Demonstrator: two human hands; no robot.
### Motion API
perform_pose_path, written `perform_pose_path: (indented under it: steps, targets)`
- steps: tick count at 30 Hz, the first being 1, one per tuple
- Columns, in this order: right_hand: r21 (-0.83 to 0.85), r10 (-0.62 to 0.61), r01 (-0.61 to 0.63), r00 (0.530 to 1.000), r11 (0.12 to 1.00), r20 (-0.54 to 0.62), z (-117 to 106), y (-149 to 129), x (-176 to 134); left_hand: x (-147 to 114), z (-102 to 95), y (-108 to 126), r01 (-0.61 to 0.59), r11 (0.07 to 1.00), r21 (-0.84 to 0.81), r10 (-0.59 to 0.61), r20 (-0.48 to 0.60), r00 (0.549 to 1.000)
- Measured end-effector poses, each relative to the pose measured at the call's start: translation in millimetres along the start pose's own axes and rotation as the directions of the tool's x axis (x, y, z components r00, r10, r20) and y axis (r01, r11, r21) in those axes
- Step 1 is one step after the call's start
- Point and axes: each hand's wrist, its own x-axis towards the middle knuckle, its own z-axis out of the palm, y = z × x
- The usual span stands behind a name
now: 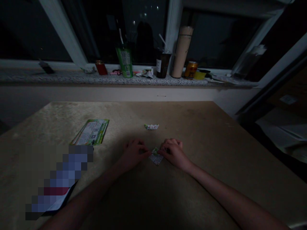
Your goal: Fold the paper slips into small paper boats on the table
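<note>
A small diamond of folded printed paper, green and white, lies on the table between my hands. At its left corner, my left hand has thumb and forefinger closed on the edge. My right hand pinches the opposite corner, its other fingers curled. Just beyond them sits a second piece, a small boat-shaped paper fold with green and white print. The fingertips hide the diamond's side corners.
Flat green printed sheets lie at the left of the tabletop. Nearer, a blurred-out phone-like device lies beside my left forearm. On the windowsill stand a green cup, a dark cup, a tall flask and cans.
</note>
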Motion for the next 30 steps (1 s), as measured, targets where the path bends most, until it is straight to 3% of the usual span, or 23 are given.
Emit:
perform_pose_path:
  steps: [4,9,18,30]
  targets:
    - [-0.190,-0.063,0.059,0.998,0.980,-0.012,4,-6,-3,-6,3.6,7,-0.059,0.994,0.095,0.064,-0.059,0.996]
    - [-0.471,-0.142,0.119,0.990,0.874,-0.013,8,-13,-6,-12,5.2,20,-0.100,0.967,0.236,0.127,-0.105,0.986]
    - [-0.504,-0.177,0.159,0.984,0.849,0.011,9,-13,-4,-9,9.7,27,-0.076,0.919,0.387,0.121,-0.093,0.988]
    - [-0.569,-0.189,0.207,0.978,0.796,0.090,7,-17,-2,-13,7.1,40,-0.098,0.888,0.449,0.152,-0.085,0.985]
